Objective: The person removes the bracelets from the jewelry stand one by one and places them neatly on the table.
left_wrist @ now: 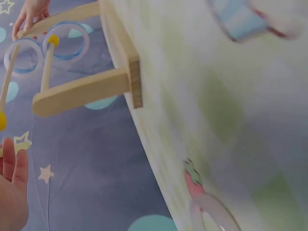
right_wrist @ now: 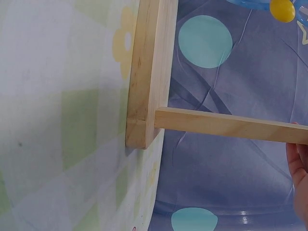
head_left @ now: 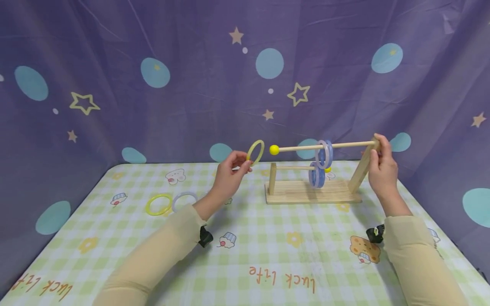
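While pinched upright in left fingers [head_left: 239,163], yellow ring [head_left: 255,152] just beside rod's ball [head_left: 274,149]; right fingers [head_left: 377,149] gripping post [head_left: 363,166].

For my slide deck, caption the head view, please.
Left hand holds yellow ring near rod; right hand grips stand.

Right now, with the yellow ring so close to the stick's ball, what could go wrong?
The yellow ring, pinched in the left hand, is near the yellow ball on the upper rod. It might bump the ball and miss. A hard bump could wobble the wooden stand, though the right hand grips its top. The hanging blue rings might swing.
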The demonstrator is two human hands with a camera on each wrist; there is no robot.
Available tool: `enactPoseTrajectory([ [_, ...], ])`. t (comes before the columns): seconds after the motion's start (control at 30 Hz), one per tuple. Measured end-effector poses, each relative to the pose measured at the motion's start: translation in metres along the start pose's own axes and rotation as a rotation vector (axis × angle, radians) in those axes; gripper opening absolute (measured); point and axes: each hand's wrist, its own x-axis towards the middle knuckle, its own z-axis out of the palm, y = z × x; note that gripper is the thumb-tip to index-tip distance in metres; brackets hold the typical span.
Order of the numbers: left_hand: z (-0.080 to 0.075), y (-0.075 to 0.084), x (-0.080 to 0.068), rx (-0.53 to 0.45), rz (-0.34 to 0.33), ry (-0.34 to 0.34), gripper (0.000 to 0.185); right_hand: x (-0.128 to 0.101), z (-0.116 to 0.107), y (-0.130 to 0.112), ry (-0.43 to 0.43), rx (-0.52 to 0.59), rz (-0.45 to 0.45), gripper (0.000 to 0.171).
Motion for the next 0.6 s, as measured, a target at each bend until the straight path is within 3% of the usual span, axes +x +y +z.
enactPoseTrajectory([
  [0.23, -0.021, -0.029, -0.01, 0.036, -0.043, -0.023, 0.013, 0.0, 0.0, 0.0, 0.0, 0.006, -0.004, 0.037],
  [0.6, -0.068, -0.021, -0.036, 0.078, -0.025, -0.01, 0.01, 0.001, 0.0, 0.001, 0.003, 0.0, -0.038, 0.037],
])
